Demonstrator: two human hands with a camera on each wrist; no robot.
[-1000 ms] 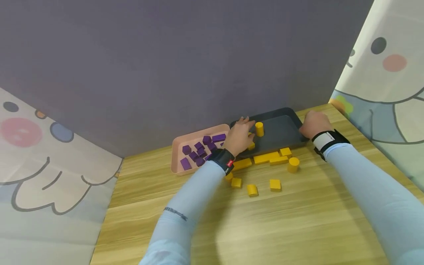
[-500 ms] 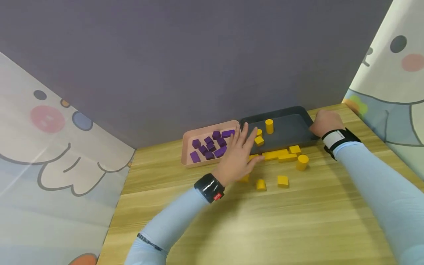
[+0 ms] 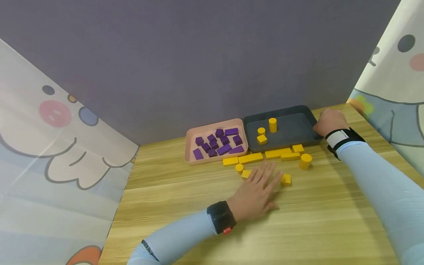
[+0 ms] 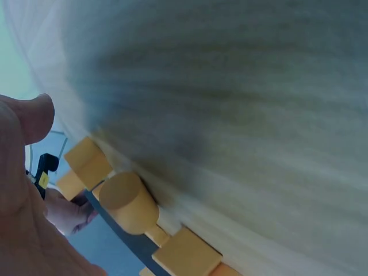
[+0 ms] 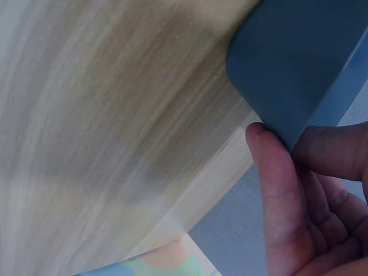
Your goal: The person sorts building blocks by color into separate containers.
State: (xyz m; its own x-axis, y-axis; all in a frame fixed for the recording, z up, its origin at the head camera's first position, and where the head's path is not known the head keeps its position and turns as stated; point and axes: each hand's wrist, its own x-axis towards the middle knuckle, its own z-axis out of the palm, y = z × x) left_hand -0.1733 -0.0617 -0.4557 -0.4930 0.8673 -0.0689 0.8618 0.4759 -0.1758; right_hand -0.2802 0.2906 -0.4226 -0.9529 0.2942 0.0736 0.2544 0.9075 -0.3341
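Note:
My left hand point(image 3: 255, 193) hovers over the front yellow blocks, fingers straight and spread, nothing in its grasp. Its fingers cover part of that row. A square yellow block point(image 3: 286, 180) shows at its fingertips, and another yellow block point(image 3: 246, 174) lies just beyond. With thumb and fingers my right hand point(image 3: 331, 120) pinches the right side of the dark grey tray point(image 3: 294, 129); the right wrist view shows the thumb on the rim point(image 5: 322, 118). Inside that tray a tall yellow cylinder point(image 3: 273, 126) stands near a short cylinder point(image 3: 261, 131) and a yellow cube point(image 3: 262, 139).
A pink tray point(image 3: 187, 151) holding several purple blocks point(image 3: 224, 148) adjoins the dark tray on the left. Yellow bars point(image 3: 250, 158) line the trays' front edge, with a thick yellow cylinder point(image 3: 305, 162) at right. A grey panel point(image 3: 198, 66) rises behind.
My left hand has left the dark tray, where a yellow cube and short cylinder now show, and come back toward the front blocks, its fingers spread. The right hand stays on the tray.

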